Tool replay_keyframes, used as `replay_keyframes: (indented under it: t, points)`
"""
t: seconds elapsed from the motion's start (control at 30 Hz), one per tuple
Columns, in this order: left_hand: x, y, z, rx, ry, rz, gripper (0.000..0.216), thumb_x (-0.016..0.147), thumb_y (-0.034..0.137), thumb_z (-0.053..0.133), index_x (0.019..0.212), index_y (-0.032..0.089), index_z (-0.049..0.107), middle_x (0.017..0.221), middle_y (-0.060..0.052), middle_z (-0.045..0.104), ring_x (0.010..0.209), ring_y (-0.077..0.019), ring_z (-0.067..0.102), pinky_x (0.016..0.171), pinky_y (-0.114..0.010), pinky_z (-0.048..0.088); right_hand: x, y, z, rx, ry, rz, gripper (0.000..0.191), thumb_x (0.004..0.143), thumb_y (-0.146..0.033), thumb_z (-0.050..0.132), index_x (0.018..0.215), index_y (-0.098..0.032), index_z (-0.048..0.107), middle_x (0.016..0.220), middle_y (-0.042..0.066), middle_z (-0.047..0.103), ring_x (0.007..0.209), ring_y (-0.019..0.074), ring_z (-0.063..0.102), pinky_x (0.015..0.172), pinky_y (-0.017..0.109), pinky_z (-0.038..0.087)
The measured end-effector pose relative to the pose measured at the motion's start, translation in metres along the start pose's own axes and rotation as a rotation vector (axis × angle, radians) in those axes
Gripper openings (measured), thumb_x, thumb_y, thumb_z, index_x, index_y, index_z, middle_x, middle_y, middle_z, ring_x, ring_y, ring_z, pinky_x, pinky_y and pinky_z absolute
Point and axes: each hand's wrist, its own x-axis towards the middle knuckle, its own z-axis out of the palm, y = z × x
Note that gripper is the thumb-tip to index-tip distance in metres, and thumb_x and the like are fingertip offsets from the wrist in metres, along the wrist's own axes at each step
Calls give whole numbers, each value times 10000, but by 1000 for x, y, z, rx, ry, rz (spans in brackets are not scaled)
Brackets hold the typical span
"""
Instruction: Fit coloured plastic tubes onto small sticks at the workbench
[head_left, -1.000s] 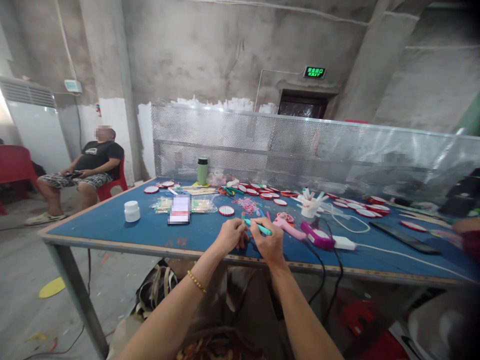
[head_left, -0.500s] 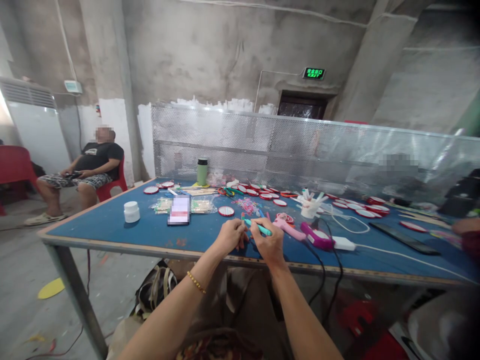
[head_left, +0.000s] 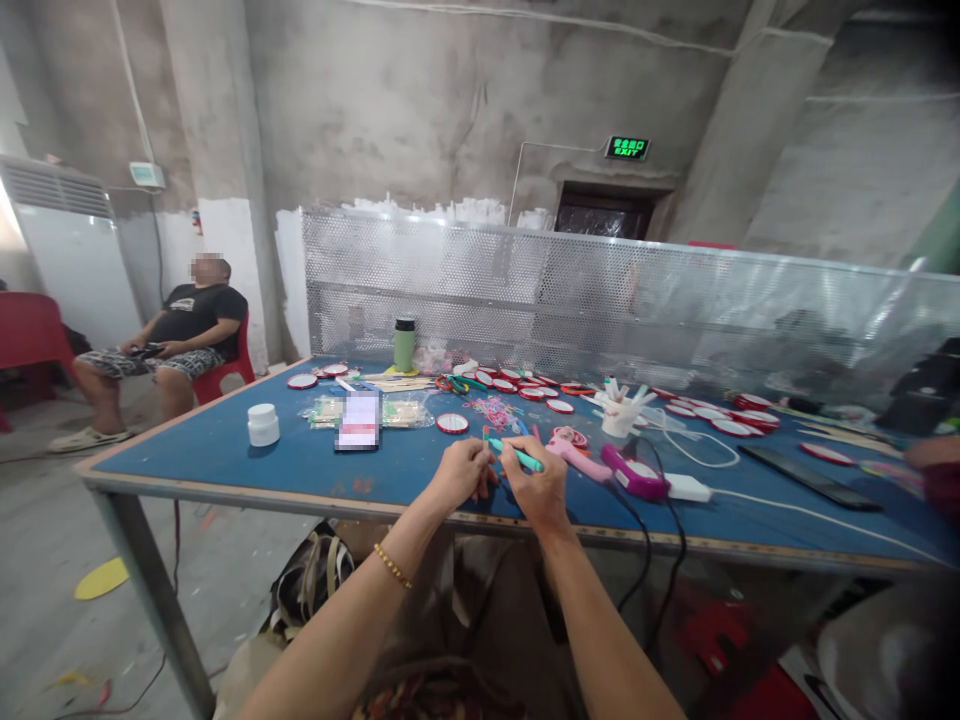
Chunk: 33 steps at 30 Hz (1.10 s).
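My left hand is closed at the table's front edge, pinching a small flat wooden piece with green colour at its top. Its lower part is hidden by my fingers. A teal marker sits in the closed fingers of my right hand, its tip end pointing left at the wooden piece. Whether the tip touches the wood, I cannot tell. Just beyond my hands lie a round red-rimmed disc and a scatter of small colourful bits. A pink glue gun rests to the right of my right hand.
On the blue table are a white jar, a phone, a green bottle, a cup of pens, a purple device and a long black object. A perforated metal screen stands behind. A person sits left.
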Motion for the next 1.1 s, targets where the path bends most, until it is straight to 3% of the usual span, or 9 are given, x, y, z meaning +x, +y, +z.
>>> replay_keyframes:
  t: [0.27,1.1]
  points:
    - [-1,4,0,-1,0,-3,194,899,207,446,745,152,549,541,15,608,351,-81,500,355,-161,346,0,1,0,-6,4,1,196,910,-297,570,773,-202,672,679,5,692,549,138,621,545,237,502]
    - [1,-1,0,-14,-1,17,198,899,214,444,744,149,549,583,2,629,356,-79,515,337,-157,351,-1,2,0,-11,-2,-22,186,913,-278,567,778,-199,668,671,0,688,533,135,619,539,239,493]
